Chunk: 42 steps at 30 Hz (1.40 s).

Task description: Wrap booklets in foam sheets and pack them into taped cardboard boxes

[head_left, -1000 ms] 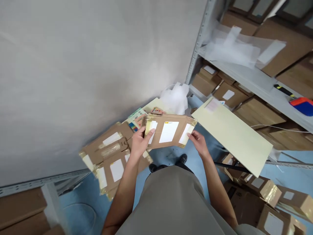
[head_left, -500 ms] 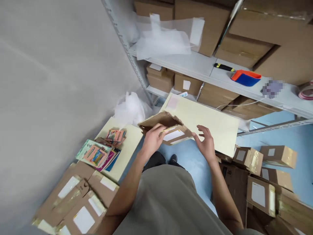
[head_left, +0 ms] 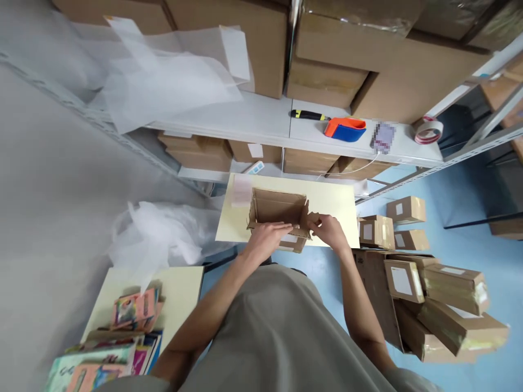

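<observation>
A small open cardboard box (head_left: 280,206) with ragged top edges is at the near edge of the cream table (head_left: 330,201), its opening facing up. My left hand (head_left: 265,239) lies over the near wall, fingers together along the rim and gripping it; the thumb is hidden. At the right side, my right hand (head_left: 330,231) pinches a torn cardboard flap (head_left: 314,218) of the same box between thumb and fingers. Inside, the box shows bare brown cardboard. Part of a white label (head_left: 289,238) shows on its near face.
Behind stands a metal shelf (head_left: 245,122) with cartons, a utility knife (head_left: 308,115), an orange-blue object (head_left: 345,129) and a tape roll (head_left: 429,130). Books (head_left: 134,309) lie on a side table (head_left: 183,283), beside white plastic (head_left: 159,234). Taped boxes (head_left: 402,280) pile up right.
The box has gone from tilted in my left hand to more upright at the table's edge. My right hand, fingers spread before, now pinches its flap. My view has turned and levelled.
</observation>
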Each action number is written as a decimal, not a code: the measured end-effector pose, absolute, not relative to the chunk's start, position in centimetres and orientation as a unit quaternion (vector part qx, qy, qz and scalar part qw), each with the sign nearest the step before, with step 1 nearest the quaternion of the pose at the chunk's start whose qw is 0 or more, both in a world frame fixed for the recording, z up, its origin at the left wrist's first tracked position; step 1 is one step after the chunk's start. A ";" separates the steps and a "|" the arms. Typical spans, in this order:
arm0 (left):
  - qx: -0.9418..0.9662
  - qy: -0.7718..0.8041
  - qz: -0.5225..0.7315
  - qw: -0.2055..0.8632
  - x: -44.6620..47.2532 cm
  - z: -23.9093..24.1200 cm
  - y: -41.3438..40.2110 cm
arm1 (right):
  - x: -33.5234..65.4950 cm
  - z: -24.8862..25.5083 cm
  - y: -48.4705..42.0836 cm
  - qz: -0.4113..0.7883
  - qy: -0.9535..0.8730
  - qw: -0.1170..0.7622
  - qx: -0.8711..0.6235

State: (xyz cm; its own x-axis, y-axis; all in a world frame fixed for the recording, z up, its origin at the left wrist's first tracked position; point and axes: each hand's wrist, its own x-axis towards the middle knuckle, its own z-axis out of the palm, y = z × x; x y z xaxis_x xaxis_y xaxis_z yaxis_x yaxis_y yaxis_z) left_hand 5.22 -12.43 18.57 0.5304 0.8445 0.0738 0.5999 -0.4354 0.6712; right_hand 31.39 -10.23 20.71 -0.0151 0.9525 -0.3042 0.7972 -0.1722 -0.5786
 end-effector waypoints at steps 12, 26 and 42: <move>0.878 0.387 0.143 0.244 7.9 15.3 -4.4 | 29.9 15.9 -6.4 0.263 -0.531 0.254 -0.765; 0.733 0.580 0.272 0.228 9.3 13.0 -2.2 | 38.1 9.4 -4.0 0.326 -0.577 0.207 -0.720; 0.670 0.619 0.257 0.320 9.8 10.8 -1.6 | 40.5 7.1 -1.5 0.378 -0.602 0.312 -0.630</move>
State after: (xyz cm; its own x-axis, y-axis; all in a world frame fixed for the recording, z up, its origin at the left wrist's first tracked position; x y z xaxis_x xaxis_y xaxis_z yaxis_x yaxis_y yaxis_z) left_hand 9.80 -1.63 10.78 0.1032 0.9933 -0.0521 0.6648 -0.0299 0.7464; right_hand 40.49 -1.48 7.13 -0.0106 0.9949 -0.1007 0.5230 -0.0803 -0.8485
